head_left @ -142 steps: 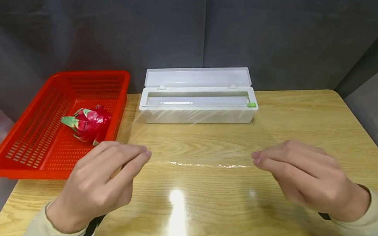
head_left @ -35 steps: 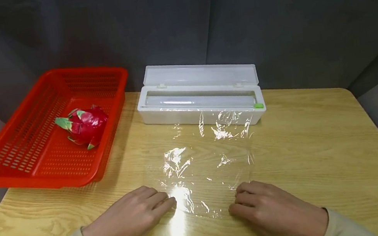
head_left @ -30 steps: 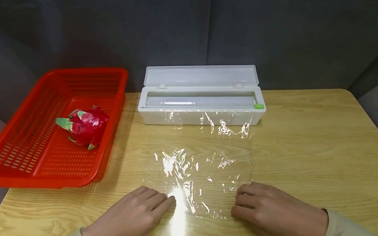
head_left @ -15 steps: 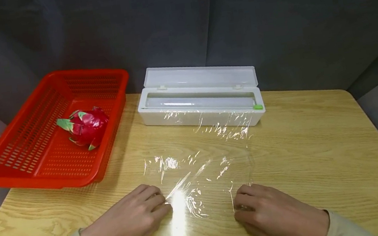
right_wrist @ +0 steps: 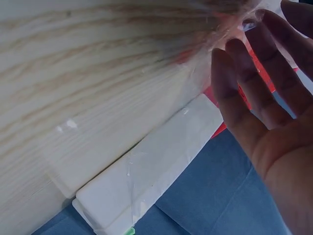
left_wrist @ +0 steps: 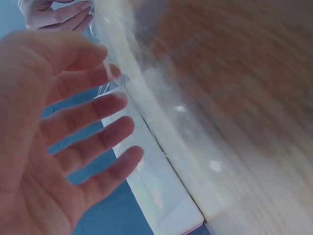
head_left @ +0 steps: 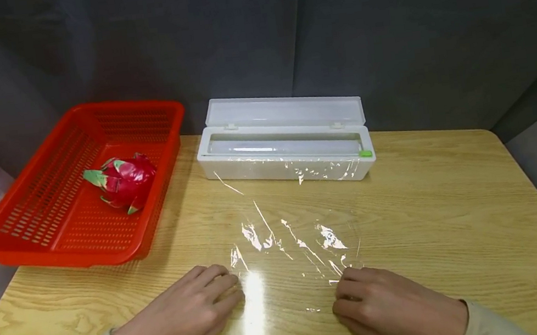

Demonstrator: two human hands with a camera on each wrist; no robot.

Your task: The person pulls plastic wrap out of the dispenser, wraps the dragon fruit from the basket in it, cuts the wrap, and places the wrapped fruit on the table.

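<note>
A clear sheet of cling film (head_left: 302, 241) stretches from the white cling film box (head_left: 288, 168) at the back toward me over the wooden table. My left hand (head_left: 190, 312) pinches its near left corner. At the near right corner, my right hand (head_left: 388, 303) pinches the film with thumb and forefinger. The left wrist view shows the left thumb (left_wrist: 88, 56) close to the forefinger beside the film, with the other fingers spread. In the right wrist view, the right hand's fingers (right_wrist: 259, 68) reach the film's edge. The box's lid (head_left: 284, 111) stands open, with the roll (head_left: 281, 145) inside.
A red plastic basket (head_left: 85, 257) stands at the left of the table, holding a dragon fruit (head_left: 126, 183). A green slider (head_left: 365, 153) sits at the box's right end. Behind the table (head_left: 451, 196) hangs a dark curtain (head_left: 383, 38).
Since the earliest frame, both hands have come nearer to me and closer together, drawing out a longer sheet. Over the last second the hands barely shift, while the film's creases and reflections change.
</note>
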